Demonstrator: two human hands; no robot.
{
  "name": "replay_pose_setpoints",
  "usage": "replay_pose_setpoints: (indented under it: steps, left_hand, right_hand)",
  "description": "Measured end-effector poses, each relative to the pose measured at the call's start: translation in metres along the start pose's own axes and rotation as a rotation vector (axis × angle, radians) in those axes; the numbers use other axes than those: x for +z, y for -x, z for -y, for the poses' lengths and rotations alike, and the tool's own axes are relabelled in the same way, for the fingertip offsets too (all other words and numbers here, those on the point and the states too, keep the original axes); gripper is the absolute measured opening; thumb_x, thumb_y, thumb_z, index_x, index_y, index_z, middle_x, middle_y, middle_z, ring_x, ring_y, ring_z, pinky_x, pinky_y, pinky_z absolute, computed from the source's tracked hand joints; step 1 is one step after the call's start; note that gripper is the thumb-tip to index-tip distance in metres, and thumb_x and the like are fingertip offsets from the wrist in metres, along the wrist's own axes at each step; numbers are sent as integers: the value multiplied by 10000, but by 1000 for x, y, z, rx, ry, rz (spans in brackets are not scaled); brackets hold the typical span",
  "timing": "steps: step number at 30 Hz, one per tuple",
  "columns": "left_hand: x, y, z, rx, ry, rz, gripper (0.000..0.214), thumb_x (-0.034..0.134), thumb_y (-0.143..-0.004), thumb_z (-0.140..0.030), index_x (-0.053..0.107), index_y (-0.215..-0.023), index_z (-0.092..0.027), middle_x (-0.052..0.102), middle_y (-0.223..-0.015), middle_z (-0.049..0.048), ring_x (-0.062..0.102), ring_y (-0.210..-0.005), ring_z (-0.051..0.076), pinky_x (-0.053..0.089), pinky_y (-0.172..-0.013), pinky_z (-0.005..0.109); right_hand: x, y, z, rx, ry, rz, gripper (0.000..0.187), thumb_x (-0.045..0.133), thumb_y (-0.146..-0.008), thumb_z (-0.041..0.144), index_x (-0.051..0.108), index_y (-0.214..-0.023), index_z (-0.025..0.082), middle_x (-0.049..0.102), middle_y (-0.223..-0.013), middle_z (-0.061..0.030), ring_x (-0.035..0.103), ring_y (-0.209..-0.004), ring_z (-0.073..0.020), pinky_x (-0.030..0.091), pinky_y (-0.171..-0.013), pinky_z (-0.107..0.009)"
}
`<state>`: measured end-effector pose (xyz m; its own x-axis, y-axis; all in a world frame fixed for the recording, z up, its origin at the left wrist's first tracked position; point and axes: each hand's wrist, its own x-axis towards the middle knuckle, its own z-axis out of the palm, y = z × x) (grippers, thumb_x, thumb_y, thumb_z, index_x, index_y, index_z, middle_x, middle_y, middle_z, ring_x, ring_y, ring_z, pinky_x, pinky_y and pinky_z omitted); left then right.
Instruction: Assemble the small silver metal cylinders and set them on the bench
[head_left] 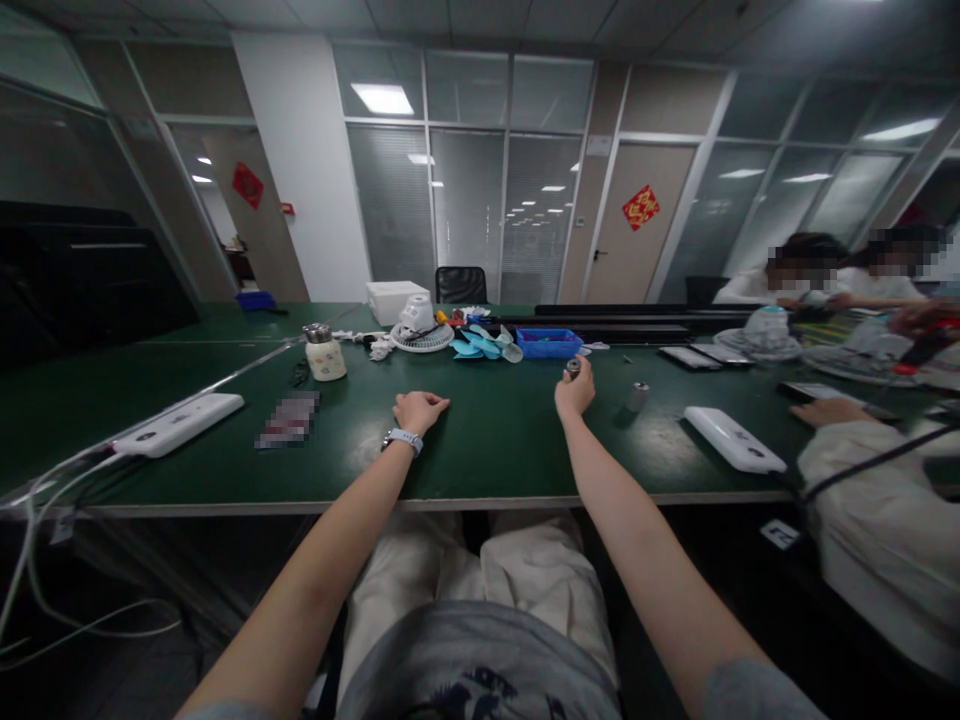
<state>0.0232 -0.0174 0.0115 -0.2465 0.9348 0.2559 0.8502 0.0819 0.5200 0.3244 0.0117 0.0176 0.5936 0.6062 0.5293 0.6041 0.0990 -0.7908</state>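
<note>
My right hand [575,390] is closed around a small metal cylinder [573,367], whose round end pokes up between the fingers; it looks like a small motor. To its right, a second silver cylinder [637,397] stands on the green table [502,450]. My left hand [420,410], with a watch on the wrist, rests on the table with its fingers curled together, and nothing shows in them. Beyond my hands lie light blue fan blades [480,343], a blue basket [549,343] with small parts inside, and a white fan grille [421,338] with a white fan part [418,313] on it.
On the left are a cream jar [325,358], a blurred flat packet [289,418] and a white power strip [180,424] with cables. To the right lies a white device [733,440]. A co-worker's hand [832,410] rests farther right, and other people sit beyond.
</note>
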Motion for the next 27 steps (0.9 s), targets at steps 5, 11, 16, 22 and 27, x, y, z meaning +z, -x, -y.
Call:
replay_pose_setpoints:
  steps: [5, 11, 16, 22, 27]
  left_hand:
    - [-1, 1, -1, -1, 3, 2, 353, 595, -735, -588, 768, -892, -323, 703, -1010, 79, 468, -1104, 358, 385, -869, 440]
    - [-1, 2, -1, 11, -5, -3, 367, 593, -740, -592, 766, -909, -316, 707, -1021, 73, 476, -1098, 356, 385, -866, 439]
    - [0, 1, 0, 13, 7, -5, 363, 600, -738, -592, 768, -903, -316, 708, -1008, 76, 483, -1092, 357, 387, -865, 438]
    - [0, 0, 1, 17, -3, 5, 374, 597, -735, -602, 768, -907, -316, 705, -1017, 77, 476, -1093, 358, 389, -858, 430]
    - [1, -1, -1, 6, 13, 7, 463, 506, -769, -654, 763, -936, -306, 701, -1037, 93, 487, -1093, 373, 378, -866, 458]
  right_hand:
    - [-15, -26, -40, 210, 126, -122, 490, 464, -774, 106, 510, -1247, 226, 598, -1181, -109, 572, -1088, -246, 411, -934, -396]
    - [-17, -39, -55, 310, 138, -181, 501, 490, -749, 92, 528, -1231, 225, 597, -1188, -117, 588, -1076, -253, 426, -932, -413]
    - [-16, -39, -55, 306, 155, -190, 574, 525, -739, 113, 479, -1303, 214, 585, -1220, -142, 577, -1107, -281, 428, -946, -431]
    - [-19, -34, -48, 285, 159, -185, 747, 543, -701, 89, 320, -1414, 111, 466, -1347, -234, 469, -1239, -327, 370, -1019, -470]
    - [-22, -16, -17, 9, 186, -256, 684, 502, -751, 129, 290, -1401, 102, 324, -1431, -229, 291, -1349, -311, 266, -1078, -499]
